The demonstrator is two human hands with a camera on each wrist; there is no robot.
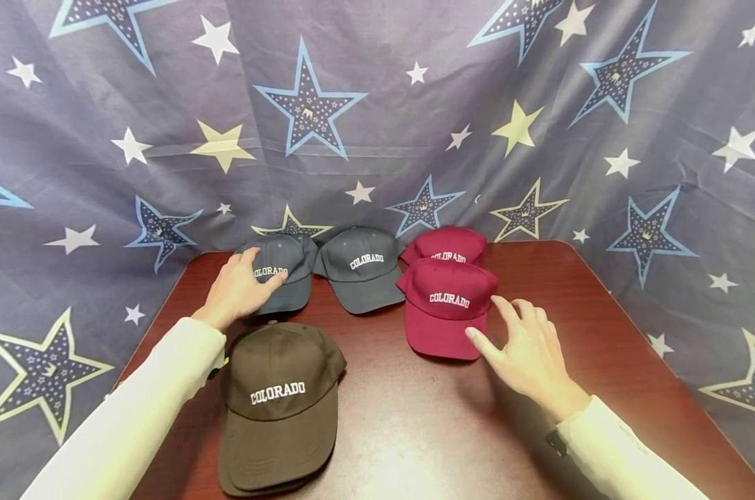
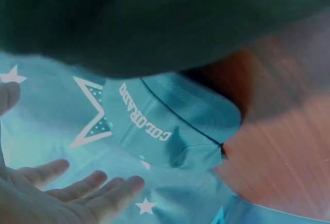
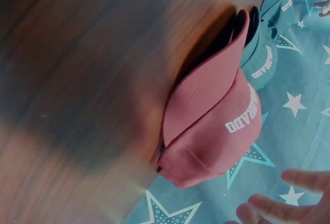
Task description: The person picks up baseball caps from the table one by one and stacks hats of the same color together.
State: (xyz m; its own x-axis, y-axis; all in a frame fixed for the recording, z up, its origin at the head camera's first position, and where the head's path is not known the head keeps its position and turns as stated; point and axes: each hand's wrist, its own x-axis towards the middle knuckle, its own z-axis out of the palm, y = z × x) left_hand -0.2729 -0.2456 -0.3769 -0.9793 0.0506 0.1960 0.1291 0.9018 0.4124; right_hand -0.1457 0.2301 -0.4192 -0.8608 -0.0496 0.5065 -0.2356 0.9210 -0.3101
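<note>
My left hand (image 1: 236,285), fingers spread, hovers at the left side of a blue-grey cap (image 1: 292,295) lettered COLORADO. In the left wrist view that cap (image 2: 149,121) shows apart from the fingers (image 2: 118,195). On the right, my right hand (image 1: 527,347) is beside the front red cap (image 1: 446,337), with thumb and fingers apart. The right wrist view shows a gap between this red cap (image 3: 206,116) and the fingers (image 3: 278,208). Neither hand holds anything. A dark brown cap (image 1: 280,430) sits below my left hand, near the forearm.
A second blue-grey cap (image 1: 364,278) stands at the back middle. Another red cap (image 1: 446,239) sits behind the front one, partly hidden. The reddish wooden table (image 1: 383,389) meets a grey star-patterned cloth (image 1: 377,167) at the back and sides.
</note>
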